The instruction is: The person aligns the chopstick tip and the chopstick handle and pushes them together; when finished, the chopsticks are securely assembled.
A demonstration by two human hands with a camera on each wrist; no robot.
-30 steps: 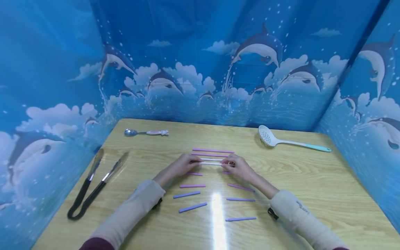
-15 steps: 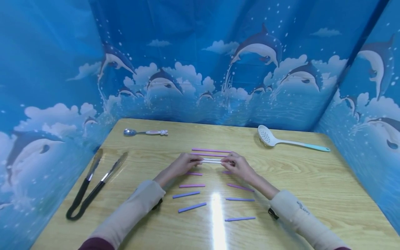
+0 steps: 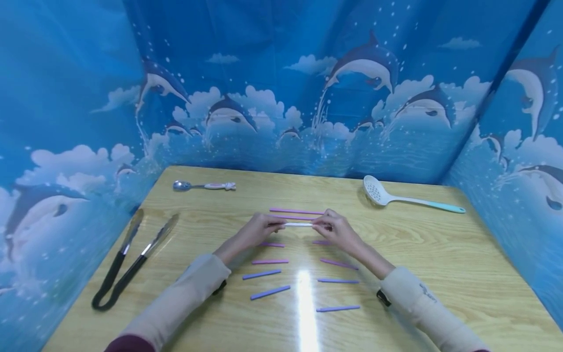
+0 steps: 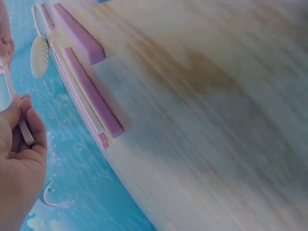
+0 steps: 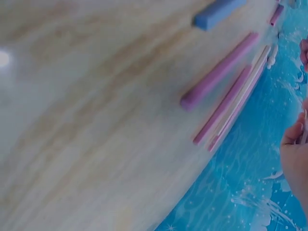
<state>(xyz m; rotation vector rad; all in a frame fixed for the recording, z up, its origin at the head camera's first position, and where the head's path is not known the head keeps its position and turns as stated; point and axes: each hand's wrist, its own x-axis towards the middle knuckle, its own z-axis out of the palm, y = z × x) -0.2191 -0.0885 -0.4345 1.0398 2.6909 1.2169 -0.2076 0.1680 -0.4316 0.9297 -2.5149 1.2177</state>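
My left hand (image 3: 257, 231) and right hand (image 3: 337, 231) pinch the two ends of a thin white stick (image 3: 299, 225). In the left wrist view this white stick (image 4: 26, 132) is raised off the table, its end among the left fingers. A second white stick (image 4: 79, 89) lies on the table between pink-purple sticks; in the head view the held one covers it. Two long pink-purple sticks (image 3: 297, 211) lie just beyond the hands. Nearer, short pinkish sticks (image 3: 270, 261) and blue-violet sticks (image 3: 270, 293) form two columns. The right wrist view shows only part of the right hand (image 5: 294, 159).
On the left lie black-handled tongs (image 3: 125, 266). A spoon (image 3: 204, 186) with a pink-and-white handle lies at the back left. A white skimmer (image 3: 376, 190) with a mint handle end is at the back right. A dolphin-print curtain (image 3: 281, 98) surrounds the table's far sides.
The held white stick has shifted slightly away from me in the head view, from just below the other white stick to in line with it. Both hands keep their pinch.
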